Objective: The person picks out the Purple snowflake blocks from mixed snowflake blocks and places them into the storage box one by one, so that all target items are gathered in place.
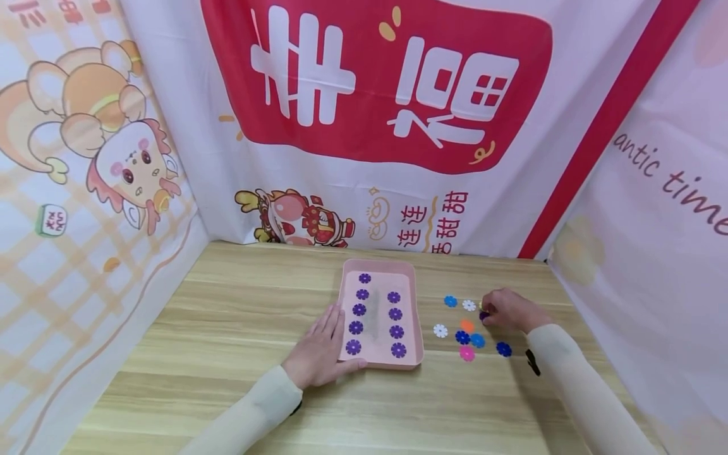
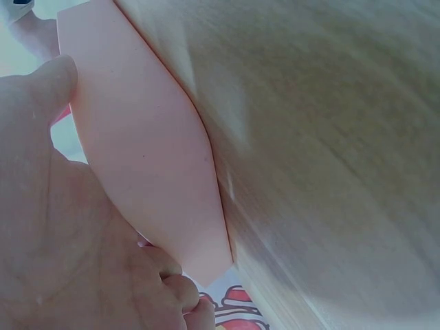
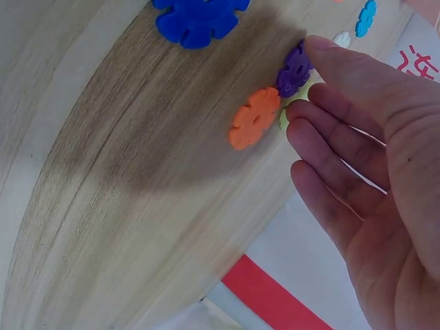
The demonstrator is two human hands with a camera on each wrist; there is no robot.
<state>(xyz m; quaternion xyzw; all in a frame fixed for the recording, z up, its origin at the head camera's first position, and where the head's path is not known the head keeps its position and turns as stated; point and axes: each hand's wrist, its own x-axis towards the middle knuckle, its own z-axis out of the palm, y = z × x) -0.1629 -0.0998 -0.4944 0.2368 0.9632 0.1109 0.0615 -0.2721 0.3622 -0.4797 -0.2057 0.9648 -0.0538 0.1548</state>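
Observation:
A pink tray (image 1: 419,316) lies on the table with several purple flower-shaped plastic discs (image 1: 355,327) in two columns. My left hand (image 1: 318,351) rests against the tray's near left corner, fingers straight along the left side, thumb along the front. In the left wrist view, the tray's pink outer wall (image 2: 144,137) shows beside the palm. Right of the tray, my right hand (image 1: 510,309) pinches a purple flower disc (image 3: 294,70) between thumb and index finger. An orange disc (image 3: 254,119) and a partly hidden yellow-green disc (image 3: 283,119) lie beside it.
Loose flower discs lie right of the tray: white (image 1: 440,330), light blue (image 1: 450,301), pink (image 1: 467,353) and dark blue (image 1: 503,349). Some touch or overlap. Printed cloth walls (image 1: 364,158) enclose the wooden table (image 1: 250,303) at the back and sides.

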